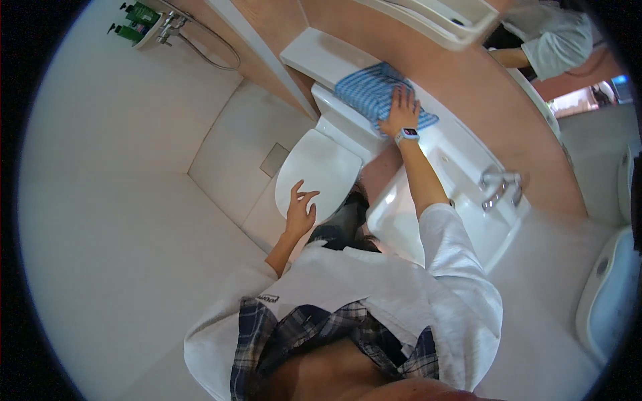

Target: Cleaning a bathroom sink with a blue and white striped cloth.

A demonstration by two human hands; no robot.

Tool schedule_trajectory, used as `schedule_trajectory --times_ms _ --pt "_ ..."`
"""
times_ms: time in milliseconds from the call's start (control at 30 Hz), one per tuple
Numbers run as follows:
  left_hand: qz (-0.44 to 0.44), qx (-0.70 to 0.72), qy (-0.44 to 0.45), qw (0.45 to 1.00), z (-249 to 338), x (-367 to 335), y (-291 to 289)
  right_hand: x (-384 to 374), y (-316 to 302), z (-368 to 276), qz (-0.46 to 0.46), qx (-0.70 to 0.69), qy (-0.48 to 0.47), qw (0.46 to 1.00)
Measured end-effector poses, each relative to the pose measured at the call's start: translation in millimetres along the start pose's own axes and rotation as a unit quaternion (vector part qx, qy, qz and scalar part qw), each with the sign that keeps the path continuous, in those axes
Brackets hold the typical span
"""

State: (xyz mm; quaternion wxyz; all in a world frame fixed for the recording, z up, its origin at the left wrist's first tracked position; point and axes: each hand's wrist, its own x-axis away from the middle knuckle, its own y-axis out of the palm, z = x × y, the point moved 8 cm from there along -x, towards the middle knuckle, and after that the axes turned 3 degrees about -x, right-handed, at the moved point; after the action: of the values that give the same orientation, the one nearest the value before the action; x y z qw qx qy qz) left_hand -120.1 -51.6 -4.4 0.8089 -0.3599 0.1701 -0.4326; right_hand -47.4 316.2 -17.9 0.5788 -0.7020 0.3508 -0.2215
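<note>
My right hand [402, 110] lies flat, fingers spread, on a blue-and-white patterned cloth [368, 91]. The cloth is spread over the white ledge [321, 56] behind the toilet and beside the sink; part of it drapes toward the toilet tank [348, 117]. A watch with a light strap sits on my right wrist. My left hand [302, 210] hangs in the air above the closed white toilet lid [317, 170], fingers apart and slightly bent, with nothing in it.
A white sink [455, 194] with a chrome faucet [500, 187] is under my right arm. A white shelf [441, 20] juts from the wall above the ledge. At the far left are green pump bottles [134, 23] and a shower hose [210, 63]. A mirror [562, 53] stands at the right.
</note>
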Motion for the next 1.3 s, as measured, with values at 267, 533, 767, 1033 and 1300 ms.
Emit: schedule_trajectory --times_ms 267,533,767,1033,1300 --pt "-0.123 0.009 0.137 0.983 72 58 32 155 12 35 0.076 -0.220 0.270 0.934" --pt "-0.048 -0.025 0.207 0.977 110 76 24 268 -4 -68 -0.031 -0.194 0.182 0.963" --pt "-0.126 -0.138 0.386 0.903 157 57 59 332 -23 -32 -0.102 -0.111 0.054 0.987" --pt "-0.296 -0.118 0.480 0.817 191 90 161 442 -75 59 -0.031 0.016 0.232 0.972" --pt "-0.278 -0.074 0.507 0.813 201 90 171 486 -134 73 0.080 0.033 0.378 0.922"
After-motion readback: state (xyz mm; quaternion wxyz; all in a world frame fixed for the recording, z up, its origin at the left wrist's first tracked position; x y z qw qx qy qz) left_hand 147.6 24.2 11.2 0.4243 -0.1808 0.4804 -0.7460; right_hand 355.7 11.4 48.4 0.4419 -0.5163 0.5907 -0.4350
